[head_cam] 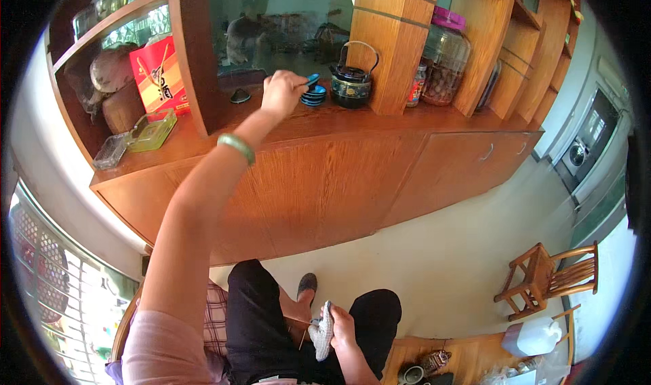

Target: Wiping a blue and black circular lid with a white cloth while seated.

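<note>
My left hand [284,92] reaches out to the cabinet's counter and pinches a small blue dish [313,78] by its edge. Just below that dish stands a stack of similar blue dishes [313,99]; whether the two touch cannot be told. A dark, patterned kettle [351,86] with an upright loop handle is right beside the stack. To the left of my hand lies a small dark cone-shaped lid or dish [240,96]. Over my lap, my right hand [343,327] grips a grey knitted piece [322,336]. Thin brown sticks, apparently knitting needles [303,338], show beside it.
The long wooden cabinet [325,181] spans the front. Its shelves hold a red gift bag [160,74], a yellowish glass ashtray [152,130] and a large glass jar [445,62] with a pink lid. A wooden chair [546,280] and a plastic jug [531,335] are at the right.
</note>
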Demonstrator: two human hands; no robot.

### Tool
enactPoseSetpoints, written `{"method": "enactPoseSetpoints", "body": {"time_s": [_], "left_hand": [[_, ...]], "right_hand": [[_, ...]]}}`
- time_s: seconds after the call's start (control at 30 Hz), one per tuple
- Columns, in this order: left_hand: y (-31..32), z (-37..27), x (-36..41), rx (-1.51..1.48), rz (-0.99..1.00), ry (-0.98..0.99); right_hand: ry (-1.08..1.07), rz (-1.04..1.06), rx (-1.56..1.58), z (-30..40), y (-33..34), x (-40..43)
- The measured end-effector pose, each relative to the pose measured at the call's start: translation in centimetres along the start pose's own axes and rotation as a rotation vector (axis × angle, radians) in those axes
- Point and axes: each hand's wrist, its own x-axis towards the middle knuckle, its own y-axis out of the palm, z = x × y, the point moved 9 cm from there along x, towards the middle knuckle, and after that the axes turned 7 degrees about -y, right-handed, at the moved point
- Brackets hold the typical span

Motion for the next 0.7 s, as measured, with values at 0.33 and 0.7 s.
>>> {"method": "enactPoseSetpoints", "body": {"time_s": [0.33,0.7], "left_hand": [[9.2,-0.5,4.3,0.499,0.346,0.255],[9.7,-0.3,3.0,0.492,0.527,0.282]], "right_hand": [[-0.078,-0.053,0.086,0.4,-4.1,4.6],[-0.017,-0.111,0.139,0.0,-4.2,5.7]]}}
